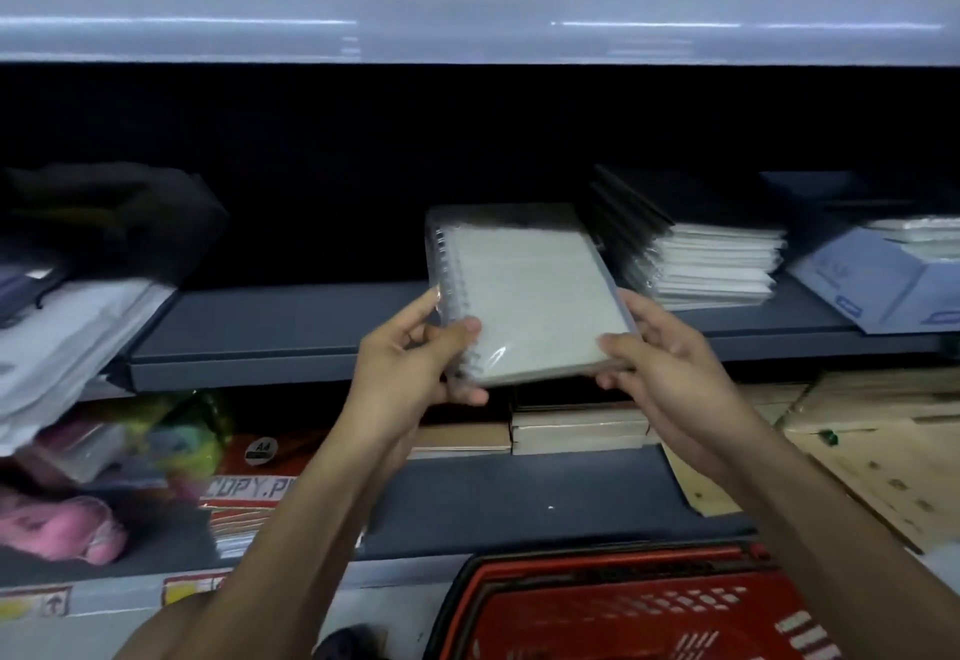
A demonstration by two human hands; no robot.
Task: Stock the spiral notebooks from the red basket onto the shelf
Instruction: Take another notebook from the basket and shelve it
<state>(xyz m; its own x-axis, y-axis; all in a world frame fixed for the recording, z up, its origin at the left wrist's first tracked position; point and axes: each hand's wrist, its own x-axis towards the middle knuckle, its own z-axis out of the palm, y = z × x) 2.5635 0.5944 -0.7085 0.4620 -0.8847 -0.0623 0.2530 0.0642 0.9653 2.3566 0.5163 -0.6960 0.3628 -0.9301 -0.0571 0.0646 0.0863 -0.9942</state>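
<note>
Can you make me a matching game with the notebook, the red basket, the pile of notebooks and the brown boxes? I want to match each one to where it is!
Things:
1. spiral notebook
2. red basket
3. stack of notebooks
4. cardboard boxes

Places:
A. bottom of the picture, below the arms
B. held in both hands
C. low on the right, under the shelf
D. lying on the shelf, right of the held notebook

Pairs: 1-B, 2-A, 3-D, 4-C
</note>
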